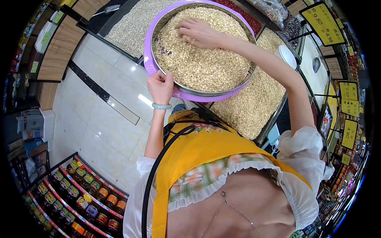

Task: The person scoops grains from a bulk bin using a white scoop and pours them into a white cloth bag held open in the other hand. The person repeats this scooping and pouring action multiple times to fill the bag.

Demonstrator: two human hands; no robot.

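Note:
A large round sieve with a metal band and purple plastic rim [148,44] is heaped with rolled oats [208,68]. My left hand [161,86], with a pale green bangle at the wrist, grips the sieve's rim on its near left side. Over the far part of the heap, my right hand [198,32] touches the oats with bent fingers; its fingertips are slightly blurred, and whether flakes are in them I cannot tell. Mesh and some dark spots show at the left inside the sieve. Beneath and to the right of it lies a bin of loose oats [253,104].
Pale grain [128,29] fills a bin at the left, with a metal scoop [111,9] beyond. A white bowl [287,57] rests at the oat bin's right edge. Yellow price signs [323,23] stand at the right. Shelved jars [90,211] are at lower left.

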